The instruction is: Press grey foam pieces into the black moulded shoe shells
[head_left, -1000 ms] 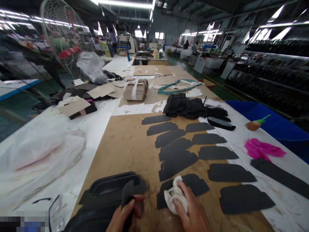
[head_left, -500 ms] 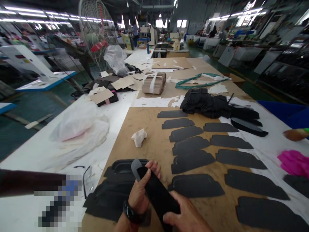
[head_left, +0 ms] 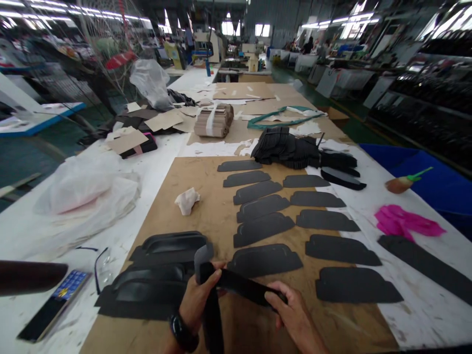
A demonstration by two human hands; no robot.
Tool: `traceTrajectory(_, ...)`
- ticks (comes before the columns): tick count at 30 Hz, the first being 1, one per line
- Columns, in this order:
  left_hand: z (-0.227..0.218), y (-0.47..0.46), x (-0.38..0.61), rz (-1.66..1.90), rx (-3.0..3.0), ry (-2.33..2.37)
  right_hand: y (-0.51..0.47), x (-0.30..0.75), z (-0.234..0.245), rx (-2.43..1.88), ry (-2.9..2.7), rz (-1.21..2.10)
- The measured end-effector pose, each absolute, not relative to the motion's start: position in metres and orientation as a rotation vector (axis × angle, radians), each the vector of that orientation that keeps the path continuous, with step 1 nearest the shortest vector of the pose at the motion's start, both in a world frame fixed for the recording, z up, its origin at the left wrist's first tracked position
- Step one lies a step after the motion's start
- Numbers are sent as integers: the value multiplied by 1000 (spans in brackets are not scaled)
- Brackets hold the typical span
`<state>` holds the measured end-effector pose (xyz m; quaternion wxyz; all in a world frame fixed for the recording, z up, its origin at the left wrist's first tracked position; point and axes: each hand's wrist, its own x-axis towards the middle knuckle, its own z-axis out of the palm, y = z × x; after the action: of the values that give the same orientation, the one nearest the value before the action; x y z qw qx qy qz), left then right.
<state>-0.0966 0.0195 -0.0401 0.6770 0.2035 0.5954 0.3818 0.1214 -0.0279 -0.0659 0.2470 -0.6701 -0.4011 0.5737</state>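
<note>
At the lower left edge of the frame, a flat phone-like thing with blue keys point(head_left: 55, 305) lay on the white table point(head_left: 155, 162). Above it, at the middle left, sat a heap of floppy plastic bags point(head_left: 84, 189). Something pale pink showed through one bag, but I could not tell what was inside. A pair of glasses point(head_left: 101, 258) lay just below the bags. Next, at the lower middle left, a stack of black molded pieces point(head_left: 162, 275) sat on the brown board point(head_left: 191, 226). A crumpled white rag point(head_left: 187, 200) lay on the board above the stack.

At the bottom middle, the left hand point(head_left: 197, 300) was closed tight around one end of a long black strip point(head_left: 239, 286). It wore a dark watch, and a grey bit stuck up by its thumb. The right hand point(head_left: 295, 319) was curled and pinched the other end of the strip between thumb and fingers. The strip was stretched between the two hands, just above the board.

Two rows of flat black pieces point(head_left: 324, 221) ran up the board toward a black pile point(head_left: 291, 150) in the upper middle. At the middle right lay a pink scrap point(head_left: 405, 223) and a brush point(head_left: 401, 184). A blue bin point(head_left: 435, 182) stood at the right edge, and I could not tell what was in it.
</note>
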Motion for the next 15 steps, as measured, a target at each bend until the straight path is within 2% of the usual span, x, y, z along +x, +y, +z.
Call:
traceTrajectory(6, -60, 2, -98, 719, 751, 1519, -15, 140, -79, -1877, -856, 1412)
traceTrajectory(15, -68, 13, -96, 736, 1074, 1589, 4, 170, -79, -2033, -1029, 1215)
